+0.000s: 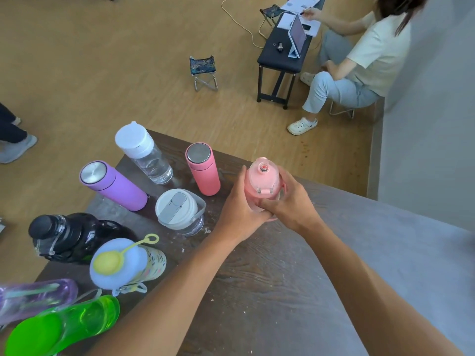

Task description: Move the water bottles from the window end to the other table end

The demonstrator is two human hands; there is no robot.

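Observation:
Both hands hold a pale pink bottle (261, 181) with an open spout upright over the dark wooden table (270, 278), near its far edge. My left hand (240, 204) wraps its left side and my right hand (290, 201) wraps its right side. To the left stand several other bottles: a coral flask (204, 173), a clear bottle with a white cap (146, 155), a purple flask (115, 187), a clear cup with a white lid (180, 211), a black bottle (69, 236), a patterned bottle with a yellow stopper (126, 263), a lilac bottle (36, 299) and a green bottle (66, 325).
The table's far edge runs just beyond the bottles, with wooden floor below. A person (359, 62) sits at the back right beside a low black bench (282, 55) with a tablet. A small folding stool (203, 71) stands on the floor. Someone's feet (15, 145) show at the left.

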